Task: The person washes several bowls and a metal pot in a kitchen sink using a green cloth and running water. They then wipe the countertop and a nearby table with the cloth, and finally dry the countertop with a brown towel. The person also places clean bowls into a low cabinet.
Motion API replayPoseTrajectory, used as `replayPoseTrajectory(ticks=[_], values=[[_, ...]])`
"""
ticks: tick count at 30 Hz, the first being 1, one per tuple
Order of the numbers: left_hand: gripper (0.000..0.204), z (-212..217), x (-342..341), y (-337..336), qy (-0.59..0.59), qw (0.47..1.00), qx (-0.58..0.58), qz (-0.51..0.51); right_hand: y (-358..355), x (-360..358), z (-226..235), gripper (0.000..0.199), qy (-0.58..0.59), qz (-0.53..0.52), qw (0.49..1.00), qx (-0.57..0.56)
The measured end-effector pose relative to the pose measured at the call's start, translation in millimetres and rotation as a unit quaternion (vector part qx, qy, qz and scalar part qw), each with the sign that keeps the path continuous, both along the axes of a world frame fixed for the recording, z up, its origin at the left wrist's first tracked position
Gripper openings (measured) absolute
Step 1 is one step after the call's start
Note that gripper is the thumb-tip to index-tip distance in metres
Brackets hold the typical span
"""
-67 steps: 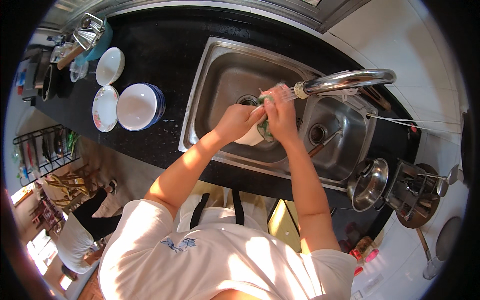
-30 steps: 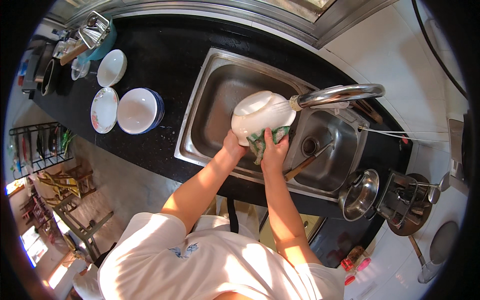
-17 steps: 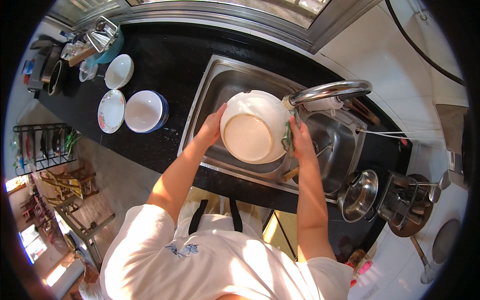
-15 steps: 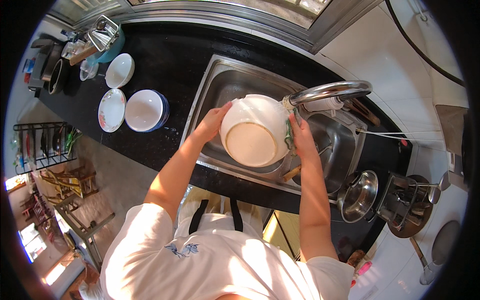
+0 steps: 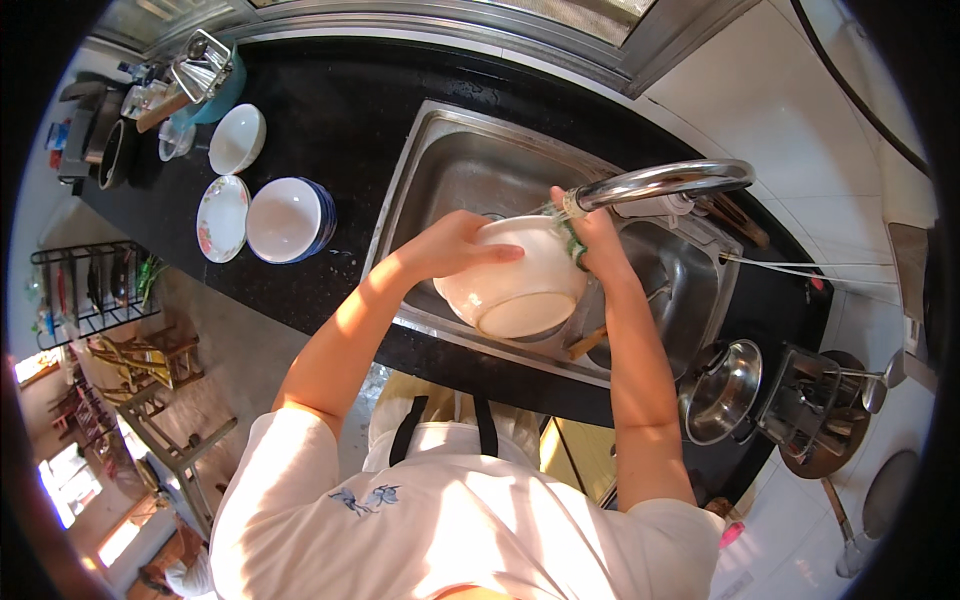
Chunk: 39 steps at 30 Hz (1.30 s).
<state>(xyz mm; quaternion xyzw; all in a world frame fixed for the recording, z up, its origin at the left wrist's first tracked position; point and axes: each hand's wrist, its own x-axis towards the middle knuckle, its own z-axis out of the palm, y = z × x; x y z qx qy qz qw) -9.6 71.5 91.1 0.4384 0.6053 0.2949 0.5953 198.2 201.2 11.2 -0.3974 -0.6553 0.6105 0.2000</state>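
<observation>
A large white bowl (image 5: 500, 285) is tilted over the sink (image 5: 455, 165), its foot ring facing me. My left hand (image 5: 460, 245) grips its left side, with the thumb stretched over the outer wall and the other fingers hidden behind. At the far right rim my right hand (image 5: 598, 243) presses a green scrubbing cloth (image 5: 574, 245) against the bowl; some of its fingers are hidden by the faucet. Water runs from the chrome faucet (image 5: 665, 182) onto the rim beside that hand.
On the black counter at left stand stacked blue-and-white bowls (image 5: 287, 220), a floral plate (image 5: 222, 218) and a white bowl (image 5: 238, 140). A wooden handle (image 5: 588, 343) lies by the sink divider. To the right sit a steel basin (image 5: 722, 392) and a utensil rack (image 5: 810, 405).
The bowl has tipped so its base faces lower, toward me. My left hand has slid onto its upper side, and my right hand with the cloth has moved up to the far rim.
</observation>
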Motion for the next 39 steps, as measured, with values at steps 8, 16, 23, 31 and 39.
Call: replayPoseTrajectory(ticks=[8, 16, 23, 31, 39], values=[[0.042, -20.2, 22.8, -17.3, 0.149, 0.977, 0.098, 0.117, 2.7, -32.5, 34.1, 0.049, -0.061, -0.114, 0.990, 0.049], [0.041, -33.8, 26.1, -43.3, -0.094, 0.928, 0.082, 0.351, 14.1, 10.9, -21.0, 0.038, 0.208, -0.206, 0.945, -0.145], [0.036, -51.5, 36.2, -29.8, 0.125, 0.930, 0.148, 0.311, -70.5, -34.3, 56.0, 0.061, -0.118, -0.045, 0.955, 0.267], [0.035, -32.0, 37.1, -25.5, 0.290, 0.907, 0.204, 0.227, -76.6, -53.0, 30.2, 0.061, -0.045, -0.092, 0.979, 0.175], [0.041, -35.0, 11.6, -36.7, -0.055, 0.908, 0.089, 0.407, -28.8, -14.4, -34.7, 0.053, 0.234, -0.170, 0.861, -0.419]])
